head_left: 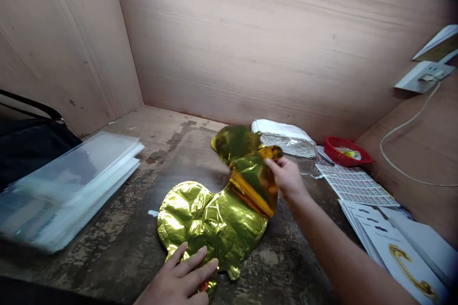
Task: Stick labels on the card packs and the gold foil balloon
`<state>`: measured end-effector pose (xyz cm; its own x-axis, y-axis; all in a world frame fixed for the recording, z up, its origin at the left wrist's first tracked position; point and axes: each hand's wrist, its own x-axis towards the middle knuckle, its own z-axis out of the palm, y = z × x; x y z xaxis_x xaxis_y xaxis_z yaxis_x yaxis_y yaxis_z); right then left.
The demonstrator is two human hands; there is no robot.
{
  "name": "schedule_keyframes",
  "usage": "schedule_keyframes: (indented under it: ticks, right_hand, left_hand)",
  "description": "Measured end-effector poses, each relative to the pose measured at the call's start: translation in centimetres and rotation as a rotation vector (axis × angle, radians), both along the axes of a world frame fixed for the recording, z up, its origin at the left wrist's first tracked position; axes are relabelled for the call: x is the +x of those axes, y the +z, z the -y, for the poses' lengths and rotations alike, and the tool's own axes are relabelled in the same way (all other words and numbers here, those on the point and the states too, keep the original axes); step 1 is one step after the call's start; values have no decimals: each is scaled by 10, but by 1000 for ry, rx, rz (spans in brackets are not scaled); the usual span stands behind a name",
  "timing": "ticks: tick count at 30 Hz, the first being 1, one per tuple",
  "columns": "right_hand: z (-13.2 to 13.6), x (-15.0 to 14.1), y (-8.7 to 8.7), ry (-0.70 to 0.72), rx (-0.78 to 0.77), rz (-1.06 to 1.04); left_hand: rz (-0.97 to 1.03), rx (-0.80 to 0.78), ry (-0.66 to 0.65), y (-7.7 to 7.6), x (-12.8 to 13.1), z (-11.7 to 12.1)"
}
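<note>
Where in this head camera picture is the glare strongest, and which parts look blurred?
In the head view, glare is strongest on the gold foil balloon; its raised end by the right hand looks blurred, and the stack of plastic sleeves on the left is also soft.

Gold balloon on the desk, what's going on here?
A person is working with a gold foil balloon on a scuffed wooden desk. Their left hand presses flat on its lower end, while their right hand pinches the upper end and holds it up, folded over. A stack of clear plastic sleeves lies to the left; a red basket and printed sheets lie to the right.
</note>
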<state>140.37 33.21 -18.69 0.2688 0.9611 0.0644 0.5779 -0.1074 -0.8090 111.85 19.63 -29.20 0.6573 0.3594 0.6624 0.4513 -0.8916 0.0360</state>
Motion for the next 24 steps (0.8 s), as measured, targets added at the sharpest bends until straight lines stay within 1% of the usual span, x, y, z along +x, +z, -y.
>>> schedule_keyframes:
  ticks: [1, 2, 3, 5, 7, 10, 13, 15, 16, 18, 19, 20, 22, 24]
  right_hand:
    - [-21, 16, 0, -94, -11, 38]
    - [-39, 31, -1, -159, -27, 81]
    - [-54, 42, -3, -208, -42, 128]
    - [-73, 56, -9, -257, -62, 225]
    - [-82, 58, -14, -269, -64, 319]
    - [-88, 52, -20, -265, -62, 435]
    - [-88, 47, -17, -268, -87, 510]
    - [-79, 45, -9, -280, -88, 553]
    - [-70, 42, -4, -282, -72, 579]
    - [-44, 33, 4, -251, -10, 644]
    - [-27, 25, 7, -205, 26, 681]
    - [-10, 17, 8, -128, 55, 719]
    - [21, -1, 4, 93, 77, 781]
    - [38, -16, -7, 285, 57, 813]
  left_hand:
    - [8, -2, 2, -3, 0, 0]
    - [16, -3, 3, -5, 0, 0]
    - [26, 0, 5, -6, 0, 0]
    - [40, 16, 8, -7, 1, 0]
    - [41, 24, 12, -7, 1, -1]
    - [5, 4, 11, -4, 1, -1]
    - [-13, -11, 3, 3, 1, -1]
    - [12, -13, 4, 10, 1, 0]
    - [22, -26, 9, 13, 1, 1]
    - [9, -85, 24, 19, 2, 2]
    - [4, -107, 24, 21, 2, 2]
    - [-4, -127, 21, 22, 2, 3]
    - [-10, -145, 2, 22, 1, 3]
    - [-6, -157, -15, 21, 0, 4]
